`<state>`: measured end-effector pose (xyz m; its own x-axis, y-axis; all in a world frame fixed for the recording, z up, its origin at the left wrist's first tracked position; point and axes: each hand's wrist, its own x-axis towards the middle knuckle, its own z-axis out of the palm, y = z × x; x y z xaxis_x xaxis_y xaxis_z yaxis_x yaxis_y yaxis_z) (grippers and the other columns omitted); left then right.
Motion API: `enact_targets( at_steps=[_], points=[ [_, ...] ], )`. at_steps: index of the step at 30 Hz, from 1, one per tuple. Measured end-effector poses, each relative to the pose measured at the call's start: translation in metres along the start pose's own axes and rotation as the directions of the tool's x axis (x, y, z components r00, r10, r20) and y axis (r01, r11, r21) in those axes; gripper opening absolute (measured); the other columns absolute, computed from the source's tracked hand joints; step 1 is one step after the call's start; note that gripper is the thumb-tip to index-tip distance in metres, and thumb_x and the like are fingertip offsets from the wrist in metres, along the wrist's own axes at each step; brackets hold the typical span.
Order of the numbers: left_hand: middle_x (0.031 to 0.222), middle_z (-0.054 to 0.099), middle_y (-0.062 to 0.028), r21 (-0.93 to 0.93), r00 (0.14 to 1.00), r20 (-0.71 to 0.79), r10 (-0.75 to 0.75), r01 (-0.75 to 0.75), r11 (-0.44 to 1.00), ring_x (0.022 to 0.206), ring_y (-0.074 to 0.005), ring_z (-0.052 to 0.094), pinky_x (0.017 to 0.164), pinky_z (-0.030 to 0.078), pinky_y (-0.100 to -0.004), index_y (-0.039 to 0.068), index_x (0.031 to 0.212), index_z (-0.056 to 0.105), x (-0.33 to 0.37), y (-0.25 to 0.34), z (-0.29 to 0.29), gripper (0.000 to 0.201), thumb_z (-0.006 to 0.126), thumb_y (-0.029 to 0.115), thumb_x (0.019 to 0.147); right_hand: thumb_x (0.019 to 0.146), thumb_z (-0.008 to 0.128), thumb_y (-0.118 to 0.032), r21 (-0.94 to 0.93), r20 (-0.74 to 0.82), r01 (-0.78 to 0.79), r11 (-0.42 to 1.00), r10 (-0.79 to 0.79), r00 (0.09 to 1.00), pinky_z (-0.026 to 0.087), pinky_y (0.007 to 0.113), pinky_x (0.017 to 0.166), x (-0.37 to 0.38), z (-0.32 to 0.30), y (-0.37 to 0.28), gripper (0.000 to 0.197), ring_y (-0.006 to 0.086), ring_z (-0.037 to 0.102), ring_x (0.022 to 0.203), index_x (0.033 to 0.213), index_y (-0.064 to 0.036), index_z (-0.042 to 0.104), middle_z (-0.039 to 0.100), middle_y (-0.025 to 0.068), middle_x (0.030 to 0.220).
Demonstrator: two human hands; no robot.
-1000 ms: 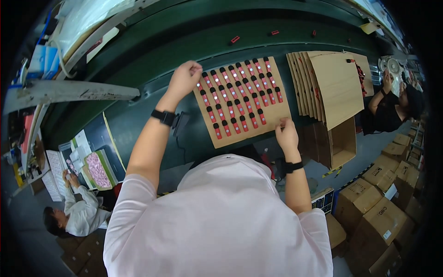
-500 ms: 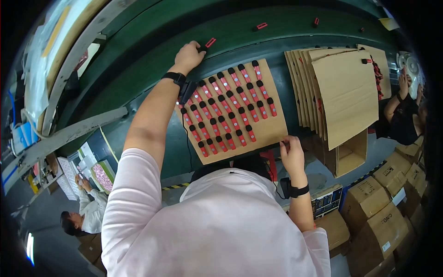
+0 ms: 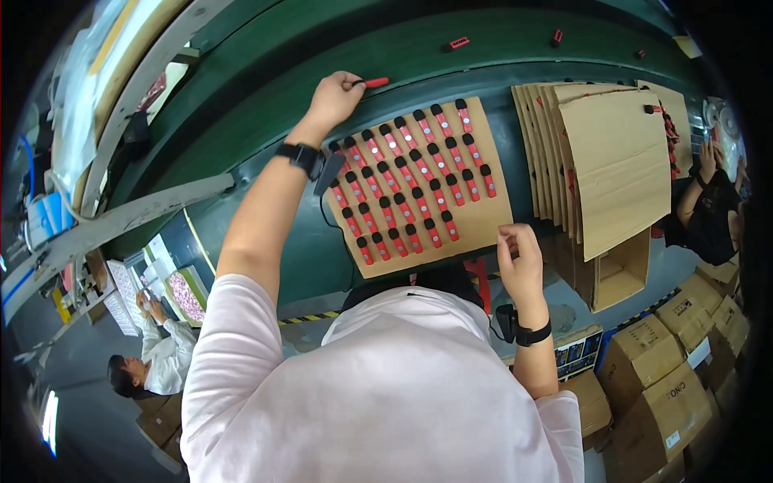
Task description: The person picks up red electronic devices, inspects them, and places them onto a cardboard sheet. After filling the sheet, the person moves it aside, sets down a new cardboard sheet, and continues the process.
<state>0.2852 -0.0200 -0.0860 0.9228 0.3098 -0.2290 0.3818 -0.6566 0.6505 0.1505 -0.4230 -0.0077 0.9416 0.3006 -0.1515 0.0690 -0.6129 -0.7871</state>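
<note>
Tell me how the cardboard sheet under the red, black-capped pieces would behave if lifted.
The cardboard sheet is probably light for its size, being thin board. Tilted, it might let the red, black-capped pieces slide, since no raised rim shows.

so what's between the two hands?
The cardboard sheet, bearing rows of red, black-topped pieces, lies between the left hand and right hand in the head view.

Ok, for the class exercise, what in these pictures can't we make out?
1. Head view: part of the red stick, covered by the fingers of the left hand.
2. Head view: most of the lower cardboard sheets, hidden under the top sheet.
3. Head view: details of the farthest red piece, too small.
4. Head view: part of the co-worker on the right, lost in the picture's dark rim.
</note>
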Motion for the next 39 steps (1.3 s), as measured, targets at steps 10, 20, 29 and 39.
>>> enact_targets(
  at_steps=[10,20,29,39],
  points=[
    [0.1,0.063,-0.0061,-0.582,0.933,0.1,0.346,-0.227,0.781,0.091,-0.0115,0.059,0.08,0.047,-0.0263,-0.002,0.109,0.058,-0.243,0.091,-0.097,0.022,0.062,0.0,0.087,0.087,0.06,0.004,0.53,0.129,0.046,0.847,-0.134,0.983,0.048,0.024,0.077,0.002,0.019,-0.146,0.029,0.0115,0.06,0.086,0.115,0.0021,0.059,0.061,0.0066,0.102],
    [0.099,0.064,-0.0106,-0.472,0.807,-0.136,0.575,-0.563,0.678,0.09,-0.0221,0.06,0.088,0.046,-0.0339,-0.001,0.103,0.061,-0.333,0.09,-0.146,0.032,0.074,0.002,0.074,0.079,0.071,0.005,0.534,0.051,0.469,0.703,-0.581,0.813,0.049,0.028,0.083,-0.054,0.035,-0.202,0.037,0.0184,0.062,0.093,0.114,0.0062,0.059,0.063,0.0137,0.107],
    [0.091,0.065,-0.0089,-0.366,0.649,-0.255,0.716,-0.751,0.55,0.08,-0.0219,0.06,0.072,0.048,-0.0315,0.003,0.101,0.064,-0.35,0.071,-0.158,0.033,0.076,0.001,0.069,0.078,0.072,0.005,0.518,0.016,0.493,0.698,-0.585,0.811,0.049,0.028,0.081,-0.086,0.051,-0.226,0.031,0.0194,0.062,0.092,0.108,0.0056,0.061,0.064,0.0148,0.103],
    [0.089,0.063,-0.0087,-0.618,0.829,-0.188,0.527,-0.517,0.592,0.078,-0.0197,0.059,0.075,0.048,-0.0305,0.002,0.099,0.065,-0.356,0.072,-0.161,0.028,0.074,0.003,0.073,0.08,0.07,0.004,0.413,-0.038,0.53,0.741,-0.567,0.823,0.05,0.028,0.076,-0.086,0.057,-0.232,0.027,0.0194,0.062,0.088,0.106,0.004,0.062,0.064,0.0129,0.099]
  ],
)
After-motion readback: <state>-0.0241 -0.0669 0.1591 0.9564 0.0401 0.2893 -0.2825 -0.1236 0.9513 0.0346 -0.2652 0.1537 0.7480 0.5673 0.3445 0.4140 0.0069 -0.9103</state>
